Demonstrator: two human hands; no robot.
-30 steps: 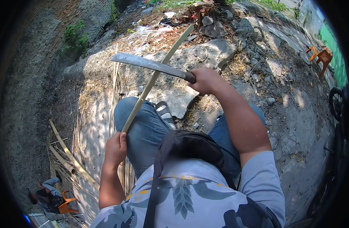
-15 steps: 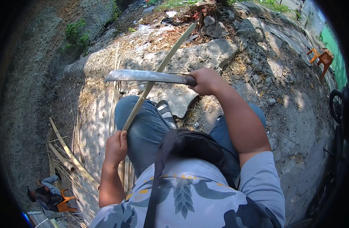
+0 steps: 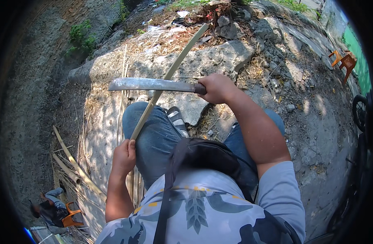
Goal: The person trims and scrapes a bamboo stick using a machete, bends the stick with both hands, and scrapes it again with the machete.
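Note:
A long, flat bamboo strip slants up and away from my left knee. My left hand is closed around its near end, thumb on top. Across the strip's middle lies the broad steel blade of a machete, its tip pointing left. The blade covers a short stretch of the strip; whether its edge touches the wood I cannot tell. My right hand is wrapped round the machete's dark handle.
Bamboo poles and thin strips lie on the ground at left. A broken concrete slab and rubble are ahead. A person sits on an orange chair at lower left. Another orange chair stands far right.
The machete and my right hand have shifted slightly left and toward me along the bamboo strip. My left hand and the strip have hardly moved.

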